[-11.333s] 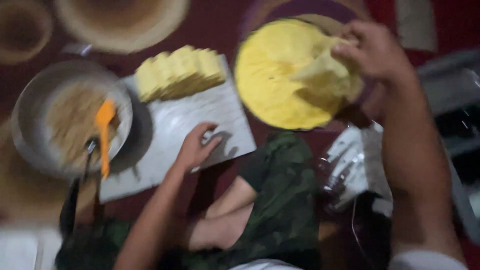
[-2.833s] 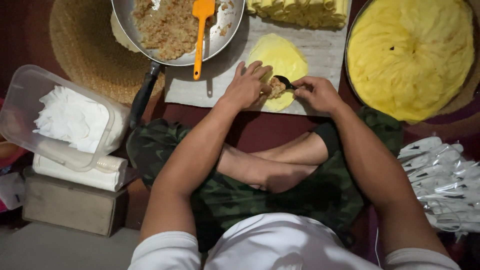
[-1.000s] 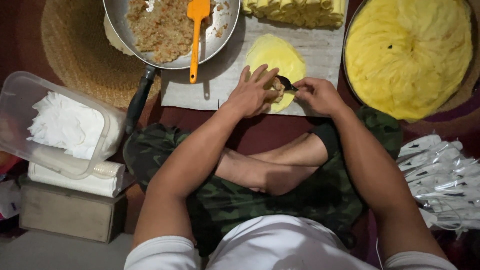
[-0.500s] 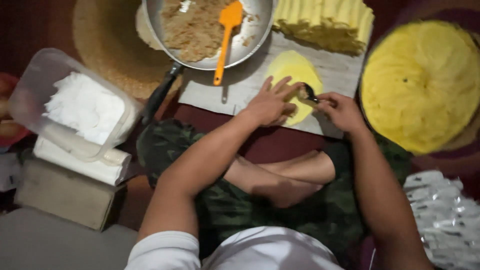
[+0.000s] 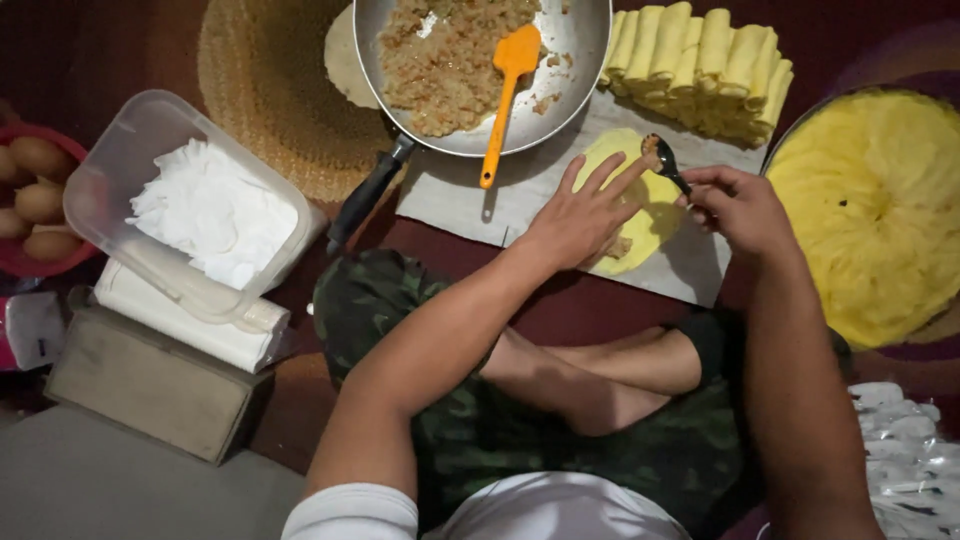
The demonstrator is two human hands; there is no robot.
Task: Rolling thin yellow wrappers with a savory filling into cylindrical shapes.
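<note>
Left hand (image 5: 585, 212) spread flat, pressing the yellow crepe (image 5: 640, 205) onto the board (image 5: 455, 195) below the pan (image 5: 480, 70). Right hand (image 5: 735, 205) pinched shut on a spoon (image 5: 662, 160), bowl over the crepe. Probably thin, soft, tear-prone; best lifted gently by the edge.

Clear plastic tub (image 5: 110, 190) of white sheets at left, clear plastic packets (image 5: 910, 450) at lower right

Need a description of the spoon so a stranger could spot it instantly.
Find the big metal pan of brown filling at top centre. Just below and right of it, one yellow wrapper lies flat on the board. The right hand holds the small dark spoon over it, unlike the orange spatula resting in the pan.
</note>
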